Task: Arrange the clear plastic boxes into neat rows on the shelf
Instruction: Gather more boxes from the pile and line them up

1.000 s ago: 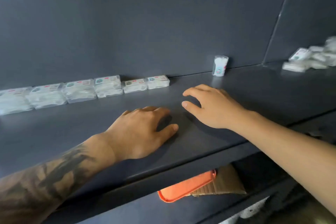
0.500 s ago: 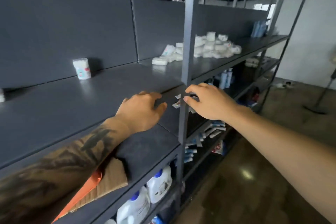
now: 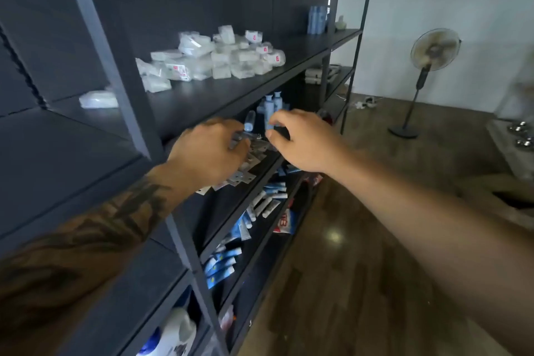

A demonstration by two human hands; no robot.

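Note:
A loose heap of clear plastic boxes (image 3: pixel 219 58) lies on the dark upper shelf (image 3: pixel 231 94), right of a grey upright post (image 3: pixel 115 66). One more box (image 3: pixel 98 99) lies apart, left of that post. Both my hands hover in front of the shelf edge, below and nearer than the heap. My left hand (image 3: pixel 209 153) has its fingers loosely curled and holds nothing that I can make out; small grey packets (image 3: pixel 245 175) lie behind it. My right hand (image 3: pixel 303 141) is just to its right, empty, with relaxed, bent fingers. Both are blurred by motion.
Blue bottles (image 3: pixel 271 107) stand on the shelf under the heap, and more (image 3: pixel 316 20) stand at the far end. Tubes and blue packets (image 3: pixel 268 202) fill lower shelves. A white jug (image 3: pixel 176 332) sits at the bottom. A standing fan (image 3: pixel 433 52) is on the wooden floor.
My view has swung right along the shelving, from the neat row of boxes to the heap. Both hands have lifted off the shelf board and travelled right, still empty.

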